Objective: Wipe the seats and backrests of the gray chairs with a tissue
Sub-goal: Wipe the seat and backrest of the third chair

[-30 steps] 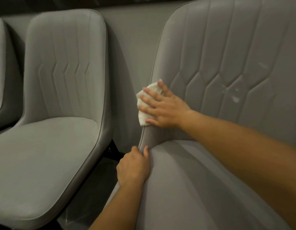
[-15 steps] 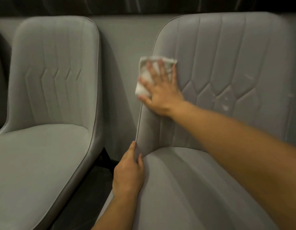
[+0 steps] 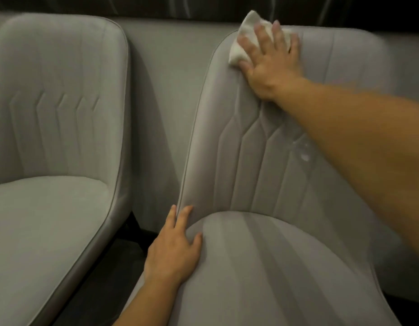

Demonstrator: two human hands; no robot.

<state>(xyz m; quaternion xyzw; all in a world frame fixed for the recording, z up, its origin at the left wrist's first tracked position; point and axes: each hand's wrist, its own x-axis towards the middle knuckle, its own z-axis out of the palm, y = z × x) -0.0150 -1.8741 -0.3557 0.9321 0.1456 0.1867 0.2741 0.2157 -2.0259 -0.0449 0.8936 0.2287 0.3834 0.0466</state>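
Note:
Two gray upholstered chairs stand side by side. My right hand (image 3: 269,57) presses a crumpled white tissue (image 3: 242,41) flat against the top left corner of the right chair's backrest (image 3: 246,156), fingers spread over it. My left hand (image 3: 174,250) rests on the left edge of the same chair, where the seat (image 3: 274,267) meets the backrest, fingers apart and gripping nothing. A few pale smudges (image 3: 303,154) show on the backrest beside my right forearm.
The second gray chair (image 3: 55,142) stands to the left, separated by a narrow gap with dark floor (image 3: 124,250) below. A gray wall panel (image 3: 166,90) runs behind both chairs, with a dark curtain above.
My right hand has slid the tissue up the backrest's left side, from low near the seat to the top corner. My left hand stayed at the seat edge, its fingers now flatter.

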